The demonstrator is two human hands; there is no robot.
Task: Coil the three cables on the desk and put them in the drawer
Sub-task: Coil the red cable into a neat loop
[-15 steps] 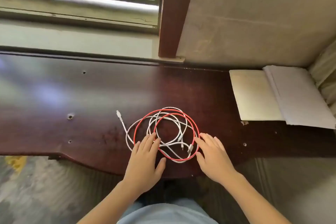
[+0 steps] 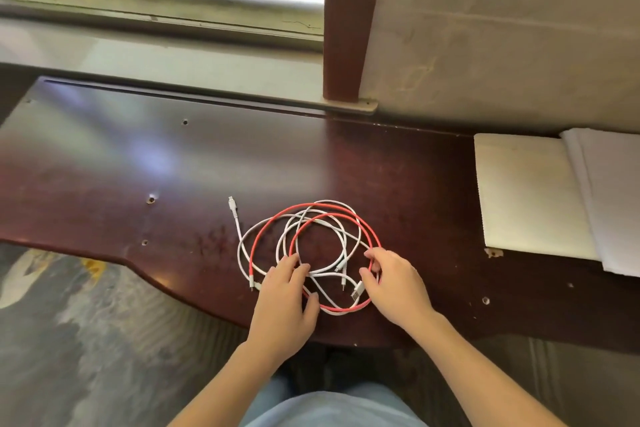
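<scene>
A red cable [image 2: 250,263] lies in two loose loops on the dark wooden desk [image 2: 173,177], tangled with white cables [image 2: 341,236]. One white plug end [image 2: 231,203] sticks out to the upper left. My left hand [image 2: 284,298] rests on the left part of the tangle, its fingers laid over the strands. My right hand [image 2: 393,284] grips the right side of the red loop between curled fingers and thumb. A USB plug [image 2: 356,291] lies beside its thumb. No drawer is in view.
A cream pad [image 2: 526,191] and a stack of white paper [image 2: 616,204] lie on the desk at the right. A brown window post [image 2: 349,21] and the sill stand behind. The desk's curved front edge is just below my hands.
My right hand's fingers have curled round the right side of the red loop. My left hand has slid a little further onto the cables.
</scene>
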